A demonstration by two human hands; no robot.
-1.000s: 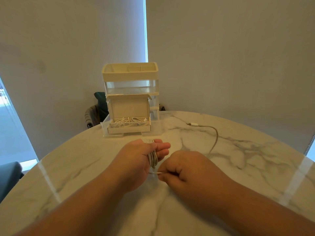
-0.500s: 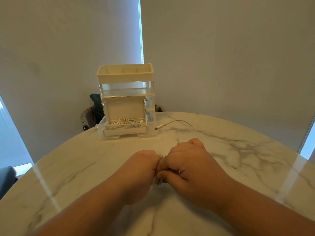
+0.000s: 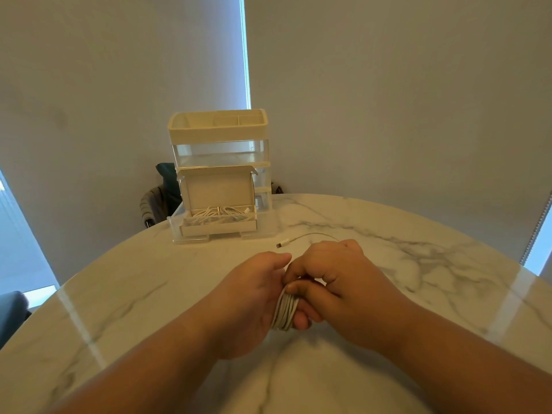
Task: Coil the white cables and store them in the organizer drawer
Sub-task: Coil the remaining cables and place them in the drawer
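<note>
A white cable (image 3: 285,310) is wound in several loops around the fingers of my left hand (image 3: 254,297), which holds the coil. My right hand (image 3: 334,279) sits against it with fingers curled on the cable's strand. The free end with its plug (image 3: 282,244) lies on the marble table (image 3: 418,264) just beyond my hands. Behind stands the cream and clear organizer (image 3: 219,174), its bottom drawer (image 3: 218,227) pulled out, with other coiled white cables (image 3: 219,215) inside a small open box.
A chair (image 3: 155,198) with dark fabric stands behind the table's far edge, left of the organizer. Window blinds fill the background. The round table's rim curves close on the left and right.
The cable's loose length has shortened a lot; its plug has been drawn from the far right to just beyond my hands. My right hand has circled around the coil on my left fingers.
</note>
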